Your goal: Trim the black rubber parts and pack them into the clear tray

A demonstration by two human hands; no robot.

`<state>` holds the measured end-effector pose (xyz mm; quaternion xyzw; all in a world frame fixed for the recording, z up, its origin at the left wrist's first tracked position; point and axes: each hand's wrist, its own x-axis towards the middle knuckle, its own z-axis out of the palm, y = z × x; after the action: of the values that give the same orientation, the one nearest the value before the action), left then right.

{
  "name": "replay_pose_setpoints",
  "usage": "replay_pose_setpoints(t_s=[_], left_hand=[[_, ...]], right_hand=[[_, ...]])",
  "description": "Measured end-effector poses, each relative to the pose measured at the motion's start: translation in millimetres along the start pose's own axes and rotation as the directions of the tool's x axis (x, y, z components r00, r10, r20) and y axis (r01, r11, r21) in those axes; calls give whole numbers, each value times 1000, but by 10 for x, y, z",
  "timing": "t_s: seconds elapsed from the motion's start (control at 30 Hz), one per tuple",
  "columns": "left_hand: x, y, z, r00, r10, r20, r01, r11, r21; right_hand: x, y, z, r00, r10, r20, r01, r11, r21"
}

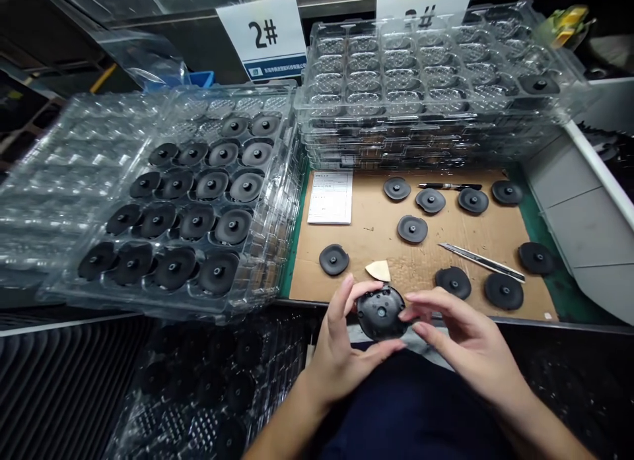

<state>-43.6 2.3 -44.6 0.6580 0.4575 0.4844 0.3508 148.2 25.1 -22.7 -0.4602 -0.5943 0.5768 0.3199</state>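
Observation:
Between my hands, just past the near edge of the bench, is a black rounded plastic part (381, 313) with a small centre hole facing up. My left hand (343, 338) grips it by its upper and lower edges, thumb underneath. The thumb and fingertips of my right hand (453, 328) pinch close around its right edge, seemingly touching it. Right behind the part lies a cream wedge-shaped pad (379, 270) on the cardboard sheet (366, 239). Several similar black parts lie about it, one at the left (334, 259) and one at the right (453, 283).
A clear blister tray (292, 202) at the left holds rows of black parts. Stacked clear trays (386, 107) stand behind the cardboard. On it lie a utility knife (483, 262), a pen (450, 186) and a paper slip (330, 197). A grey panel (584, 202) borders the right.

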Motion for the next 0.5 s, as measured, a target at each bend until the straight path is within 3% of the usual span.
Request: replay_pose_setpoints(t_s=[0.13,0.3,0.5], left_hand=[[-61,72,-26,994,-109,29,110,993,-51],[-122,138,-64,962,-253,105,264,959,-101],[-61,202,-96,917,-320,238,366,913,-181]], right_hand=[[110,-135,-53,966,95,239,-109,993,46],[171,-237,-97,925,186,331,-229,969,95],[205,-329,-162,874,216,436,-297,946,128]])
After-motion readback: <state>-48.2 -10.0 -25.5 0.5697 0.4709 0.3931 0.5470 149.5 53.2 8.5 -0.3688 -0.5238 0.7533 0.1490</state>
